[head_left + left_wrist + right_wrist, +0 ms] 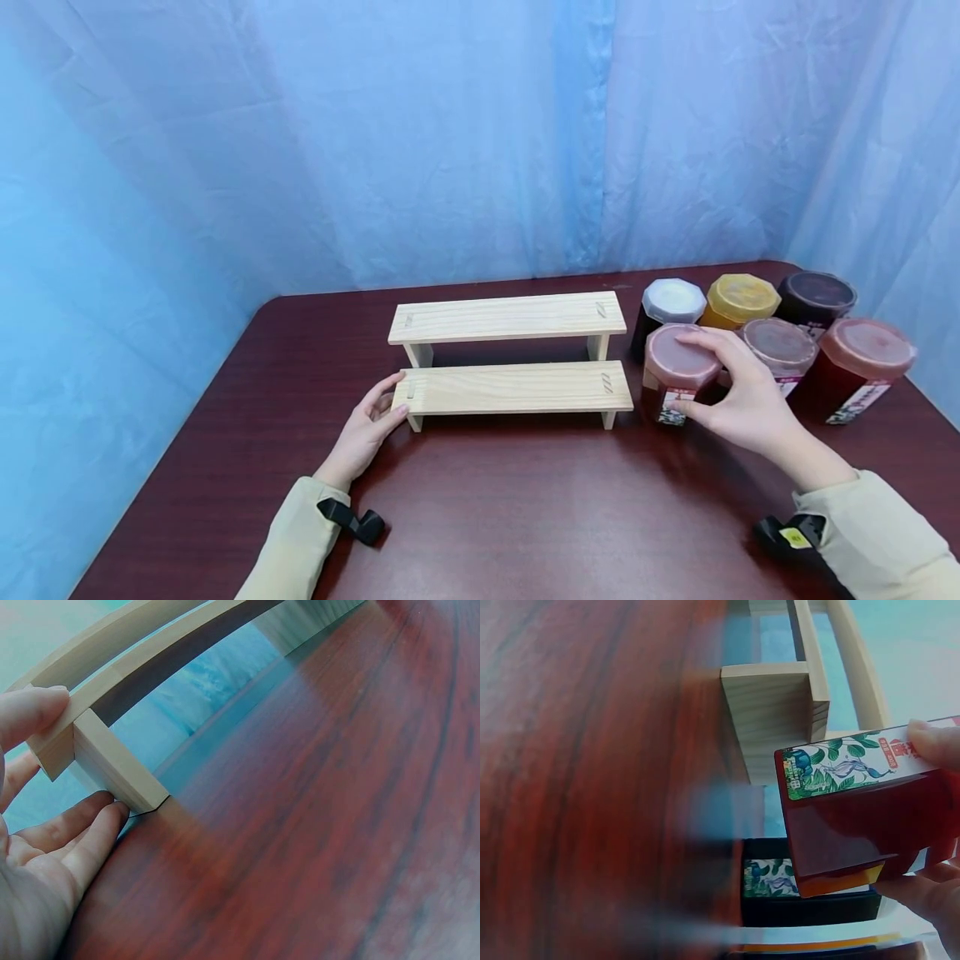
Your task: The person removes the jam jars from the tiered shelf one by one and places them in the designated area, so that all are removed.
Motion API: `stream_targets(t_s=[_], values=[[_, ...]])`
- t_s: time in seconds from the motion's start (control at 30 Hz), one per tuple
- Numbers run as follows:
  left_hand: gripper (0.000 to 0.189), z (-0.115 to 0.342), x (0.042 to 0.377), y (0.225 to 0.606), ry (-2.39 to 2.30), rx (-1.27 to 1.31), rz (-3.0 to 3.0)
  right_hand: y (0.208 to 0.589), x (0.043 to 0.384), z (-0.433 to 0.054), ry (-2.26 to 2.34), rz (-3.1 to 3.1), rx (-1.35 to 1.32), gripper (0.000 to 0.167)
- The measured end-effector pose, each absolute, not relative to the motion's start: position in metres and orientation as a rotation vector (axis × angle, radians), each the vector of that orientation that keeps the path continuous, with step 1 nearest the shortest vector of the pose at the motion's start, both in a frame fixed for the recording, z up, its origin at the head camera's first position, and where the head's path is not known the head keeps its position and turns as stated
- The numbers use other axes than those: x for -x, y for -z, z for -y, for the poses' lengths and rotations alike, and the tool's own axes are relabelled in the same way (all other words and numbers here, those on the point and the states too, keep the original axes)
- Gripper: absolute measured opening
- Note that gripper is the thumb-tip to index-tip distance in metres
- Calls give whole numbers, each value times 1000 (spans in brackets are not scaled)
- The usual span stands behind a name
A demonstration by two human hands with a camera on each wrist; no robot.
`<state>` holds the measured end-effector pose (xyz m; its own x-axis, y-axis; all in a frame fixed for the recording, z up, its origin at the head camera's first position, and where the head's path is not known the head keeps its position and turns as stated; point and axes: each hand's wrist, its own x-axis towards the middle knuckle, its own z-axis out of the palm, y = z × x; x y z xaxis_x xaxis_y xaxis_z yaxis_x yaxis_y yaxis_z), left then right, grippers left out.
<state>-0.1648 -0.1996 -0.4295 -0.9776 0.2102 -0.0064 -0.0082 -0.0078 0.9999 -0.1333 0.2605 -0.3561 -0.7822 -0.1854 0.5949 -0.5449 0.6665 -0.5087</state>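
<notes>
A two-step wooden shelf (510, 388) stands on the dark red table. At the left end of its lower step is my left hand (367, 433), the thumb on the board and other fingertips against the side leg (120, 761). My right hand (742, 400) grips a jar of dark red contents (681, 362) with a pinkish lid, thumb on its label. In the right wrist view the bottom of this jar (855, 832) hangs off the table, close to the right end of the lower step (769, 705).
Beside and behind the held jar stand a white-lidded jar (675, 300), a yellow jar (742, 298), a black-lidded jar (817, 298), a brownish-lidded jar (780, 343) and a large red jar (862, 367). The shelf's upper step (510, 317) lies behind the lower one. Blue curtains (450, 142) surround the table.
</notes>
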Motion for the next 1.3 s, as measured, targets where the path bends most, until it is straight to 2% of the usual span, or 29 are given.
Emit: stream_targets(t_s=[0.63, 0.9, 1.3], values=[[58, 197, 166, 429, -2069, -197, -2126, 374, 136, -275, -917, 2479, -506, 84], [58, 198, 166, 427, -2087, -204, -2124, 370, 139, -280, -925, 2550, -504, 79], [58, 200, 164, 427, -2082, -186, -2116, 350, 143, -282, -679, 2632, -668, 75]])
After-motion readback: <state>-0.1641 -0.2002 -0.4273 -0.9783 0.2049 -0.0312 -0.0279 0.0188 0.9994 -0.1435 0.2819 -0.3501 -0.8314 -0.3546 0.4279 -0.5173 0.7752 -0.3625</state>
